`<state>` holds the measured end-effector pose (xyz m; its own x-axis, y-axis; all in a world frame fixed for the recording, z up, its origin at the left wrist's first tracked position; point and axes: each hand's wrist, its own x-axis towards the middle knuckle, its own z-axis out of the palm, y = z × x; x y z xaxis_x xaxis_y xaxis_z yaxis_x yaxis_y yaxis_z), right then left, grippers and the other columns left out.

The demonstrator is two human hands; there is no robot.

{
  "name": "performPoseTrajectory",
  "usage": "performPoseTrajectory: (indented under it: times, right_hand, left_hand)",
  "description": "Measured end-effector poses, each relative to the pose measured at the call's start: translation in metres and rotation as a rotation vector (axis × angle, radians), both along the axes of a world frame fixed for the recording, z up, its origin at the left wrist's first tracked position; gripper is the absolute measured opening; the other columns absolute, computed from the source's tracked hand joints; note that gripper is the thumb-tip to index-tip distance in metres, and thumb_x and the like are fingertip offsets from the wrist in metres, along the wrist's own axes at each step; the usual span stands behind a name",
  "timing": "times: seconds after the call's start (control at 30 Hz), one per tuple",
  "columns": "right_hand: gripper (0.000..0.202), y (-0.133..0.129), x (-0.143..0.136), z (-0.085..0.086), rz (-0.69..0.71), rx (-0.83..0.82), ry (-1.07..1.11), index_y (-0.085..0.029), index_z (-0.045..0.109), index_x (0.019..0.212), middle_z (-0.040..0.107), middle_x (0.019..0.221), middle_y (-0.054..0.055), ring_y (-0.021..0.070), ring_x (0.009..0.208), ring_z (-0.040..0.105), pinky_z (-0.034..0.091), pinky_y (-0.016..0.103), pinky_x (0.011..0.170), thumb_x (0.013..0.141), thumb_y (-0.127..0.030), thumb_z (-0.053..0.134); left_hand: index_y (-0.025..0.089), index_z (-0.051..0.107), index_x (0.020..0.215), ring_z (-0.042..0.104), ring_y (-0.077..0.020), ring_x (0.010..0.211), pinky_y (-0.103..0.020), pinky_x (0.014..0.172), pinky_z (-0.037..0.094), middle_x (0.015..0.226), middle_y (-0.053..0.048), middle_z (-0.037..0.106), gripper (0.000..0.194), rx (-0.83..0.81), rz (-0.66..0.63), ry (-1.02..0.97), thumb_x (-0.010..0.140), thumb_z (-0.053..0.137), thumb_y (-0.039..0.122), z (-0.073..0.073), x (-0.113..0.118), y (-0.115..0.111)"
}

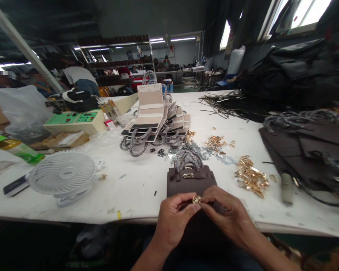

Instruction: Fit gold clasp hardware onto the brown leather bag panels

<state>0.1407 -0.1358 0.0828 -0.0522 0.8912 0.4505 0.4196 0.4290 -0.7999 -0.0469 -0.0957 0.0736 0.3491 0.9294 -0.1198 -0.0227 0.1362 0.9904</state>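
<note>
Between the fingertips of both hands is a small gold metal piece (196, 199), too small to make out fully. My left hand (173, 216) pinches it from the left, and my right hand (228, 212) has its thumb and fingers closed on its right side. Beneath and behind the hands lies a dark brown bag panel (183, 185) with wrapped handles and a gold clasp (188, 175), reaching over the table's front edge. Piles of gold fittings (252, 177) lie to the right, and scattered silver plates (206, 152) lie beyond the bag.
On the white table (124, 195) are a white fan (64, 173), a bottle (19, 150), a control box (76, 122) and stacked beige-lined bag panels (149, 103). Brown panels (322, 143) and a small cylinder (287, 188) are at right. Several people are in the background.
</note>
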Motion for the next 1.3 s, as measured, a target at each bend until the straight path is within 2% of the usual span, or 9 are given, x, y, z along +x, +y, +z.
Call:
performPoseTrajectory:
  times: [0.2,0.37,0.43,0.53,0.63,0.77,0.93,1.13,1.3]
  right_hand:
    - [0.011,-0.001,0.009,0.003,0.126,0.039,-0.06,-0.024,0.068,0.098,0.067,0.087,0.003,0.0141,0.079,0.065,0.051,0.024,0.069,0.097,-0.017,0.059]
    - [0.019,-0.003,0.011,-0.003,0.113,0.109,-0.052,-0.025,0.07,0.104,0.068,0.091,0.004,0.0142,0.081,0.066,0.052,0.024,0.07,0.097,-0.012,0.058]
    - [0.016,-0.004,0.012,-0.003,0.118,0.066,0.012,-0.025,0.072,0.103,0.07,0.092,0.004,0.0149,0.084,0.067,0.053,0.025,0.074,0.097,-0.015,0.06]
    - [0.008,-0.004,0.014,0.001,0.081,-0.11,0.142,-0.023,0.073,0.095,0.071,0.088,0.003,0.0159,0.081,0.068,0.054,0.026,0.075,0.095,-0.025,0.065]
    - [0.014,-0.003,0.017,0.004,0.067,-0.256,0.19,-0.022,0.073,0.089,0.071,0.083,0.002,0.0163,0.078,0.068,0.053,0.026,0.073,0.095,-0.033,0.067]
    - [0.011,-0.003,0.02,0.002,0.109,-0.158,0.095,-0.023,0.072,0.091,0.073,0.086,0.002,0.0165,0.081,0.068,0.052,0.027,0.075,0.096,-0.03,0.064]
    - [0.015,-0.008,0.012,0.004,0.031,-0.011,-0.036,-0.023,0.063,0.089,0.066,0.079,0.001,0.0138,0.071,0.062,0.048,0.025,0.067,0.1,-0.024,0.053]
    - [0.026,-0.012,0.002,0.002,-0.05,-0.181,0.131,-0.022,0.058,0.08,0.058,0.075,-0.001,0.0125,0.069,0.056,0.045,0.023,0.066,0.102,-0.034,0.051]
    - [0.018,-0.01,0.002,-0.001,0.029,-0.311,0.36,-0.024,0.068,0.103,0.069,0.1,0.003,0.0185,0.095,0.065,0.051,0.027,0.087,0.097,-0.04,0.061]
  left_hand:
    - [0.016,0.08,0.098,0.076,-0.0247,0.091,-0.031,0.087,0.059,0.094,-0.009,0.081,0.036,-0.081,-0.021,-0.051,0.071,0.088,0.039,0.006,0.005,-0.003]
    - [0.016,0.079,0.098,0.074,-0.0209,0.087,-0.03,0.086,0.058,0.093,-0.008,0.079,0.034,-0.126,-0.004,-0.122,0.072,0.088,0.036,0.001,0.009,-0.007]
    - [0.017,0.08,0.096,0.072,-0.019,0.089,-0.028,0.086,0.057,0.095,-0.007,0.077,0.028,-0.047,0.0,-0.142,0.074,0.086,0.033,0.0,0.01,-0.007]
    - [0.019,0.08,0.094,0.068,-0.0175,0.093,-0.026,0.086,0.055,0.098,-0.006,0.07,0.019,0.143,-0.005,-0.156,0.077,0.084,0.028,-0.001,0.011,-0.007]
    - [0.021,0.079,0.097,0.066,-0.0175,0.092,-0.026,0.085,0.054,0.096,-0.005,0.067,0.017,0.242,-0.029,-0.089,0.081,0.081,0.027,0.0,0.01,-0.008]
    - [0.023,0.079,0.1,0.067,-0.02,0.093,-0.03,0.087,0.054,0.097,-0.007,0.07,0.016,0.339,-0.05,0.049,0.084,0.078,0.027,0.004,0.007,-0.01]
    - [0.024,0.079,0.1,0.068,-0.0211,0.092,-0.032,0.086,0.054,0.096,-0.007,0.073,0.013,0.427,-0.05,0.109,0.087,0.075,0.027,0.01,0.01,-0.014]
    - [0.025,0.079,0.1,0.067,-0.0197,0.091,-0.03,0.085,0.054,0.095,-0.006,0.073,0.014,0.41,-0.049,0.1,0.087,0.075,0.025,0.011,0.014,-0.015]
    - [0.023,0.079,0.101,0.066,-0.019,0.095,-0.028,0.088,0.054,0.099,-0.005,0.067,0.017,0.199,-0.009,-0.068,0.085,0.078,0.028,0.006,0.014,-0.009]
